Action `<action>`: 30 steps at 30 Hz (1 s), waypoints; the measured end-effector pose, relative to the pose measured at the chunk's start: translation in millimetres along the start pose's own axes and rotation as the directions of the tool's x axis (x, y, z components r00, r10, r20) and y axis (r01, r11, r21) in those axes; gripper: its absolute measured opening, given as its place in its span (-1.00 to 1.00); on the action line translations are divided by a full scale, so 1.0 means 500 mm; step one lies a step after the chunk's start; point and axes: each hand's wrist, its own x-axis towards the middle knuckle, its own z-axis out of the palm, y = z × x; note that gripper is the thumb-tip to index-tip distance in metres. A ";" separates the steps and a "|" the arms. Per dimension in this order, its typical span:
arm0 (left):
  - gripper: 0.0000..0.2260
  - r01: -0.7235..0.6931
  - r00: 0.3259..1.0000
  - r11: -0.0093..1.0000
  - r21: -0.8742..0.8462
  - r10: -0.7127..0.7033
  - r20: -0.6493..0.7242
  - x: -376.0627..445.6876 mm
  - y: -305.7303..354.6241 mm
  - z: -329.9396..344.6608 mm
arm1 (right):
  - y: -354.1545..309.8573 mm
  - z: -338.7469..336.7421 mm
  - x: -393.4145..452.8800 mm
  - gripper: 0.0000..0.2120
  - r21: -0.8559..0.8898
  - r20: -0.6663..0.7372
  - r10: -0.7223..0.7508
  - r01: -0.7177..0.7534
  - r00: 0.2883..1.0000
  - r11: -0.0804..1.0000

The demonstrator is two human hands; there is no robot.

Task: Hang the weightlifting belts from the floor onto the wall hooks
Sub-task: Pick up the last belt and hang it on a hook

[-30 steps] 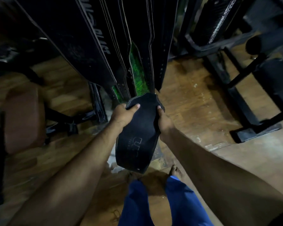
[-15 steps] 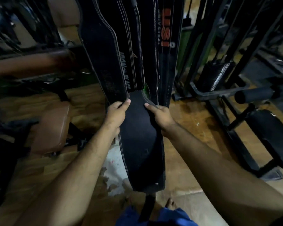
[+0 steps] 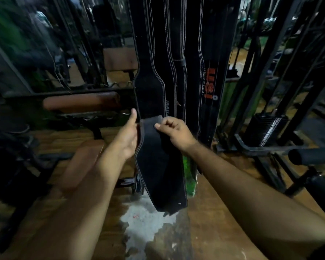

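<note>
A black weightlifting belt (image 3: 160,171) with pale stitching hangs down in front of me, its lower end near the floor. My left hand (image 3: 129,136) holds its left edge near the top, thumb raised. My right hand (image 3: 174,133) pinches the top right edge with curled fingers. Directly behind it hang several black belts (image 3: 152,91), one with red lettering (image 3: 209,83). The hooks above are out of view.
A brown padded bench (image 3: 81,102) stands at the left, another brown pad (image 3: 83,162) lower down. A black machine frame with a weight stack (image 3: 266,132) and a padded roller (image 3: 311,156) is at the right. The wooden floor (image 3: 214,222) has a worn pale patch.
Both hands have lifted the belt higher along the hanging belts, and my view has tilted upward. My right hand's fingers have curled tighter on the top edge.
</note>
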 end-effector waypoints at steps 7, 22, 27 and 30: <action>-0.86 -0.244 0.966 0.967 0.076 0.249 -0.073 0.002 0.043 0.021 | -0.043 -0.003 0.008 -0.62 0.032 -0.043 0.145 -0.144 0.988 0.989; -0.81 -0.535 0.825 0.763 0.363 0.564 0.032 -0.016 0.104 0.001 | -0.137 0.030 0.080 -0.60 0.056 -0.214 -0.043 0.056 0.976 0.997; -0.80 -0.568 0.815 0.677 0.467 0.541 0.207 -0.006 0.091 -0.016 | -0.169 0.011 0.103 -0.69 0.124 -0.182 -0.002 0.024 0.983 0.992; -0.81 -0.537 0.828 0.706 0.461 0.547 0.127 -0.001 0.105 -0.009 | -0.164 0.016 0.109 -0.72 0.142 -0.174 -0.025 0.050 0.984 0.989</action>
